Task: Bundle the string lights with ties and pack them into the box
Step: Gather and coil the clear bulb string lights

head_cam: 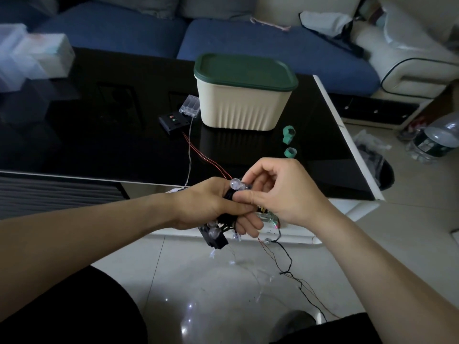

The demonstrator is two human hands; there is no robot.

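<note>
My left hand (213,204) grips a coiled bundle of string lights (236,186), black wire with clear round bulbs, in front of the table's near edge. A black controller box (214,238) hangs below that hand. My right hand (275,192) pinches the top of the same bundle beside the bulbs. Loose black and red wire (288,261) trails from the bundle down to the floor. The cream box with a dark green lid (244,95) stands shut on the black table (74,135). Two green rolls of tie tape (289,135) lie to the right of the box.
A clear battery holder (190,106) and a black switch box (172,121) lie left of the cream box, with red and clear wires running toward my hands. A blue sofa (248,43) stands behind the table. A water bottle (437,137) lies on the floor at right.
</note>
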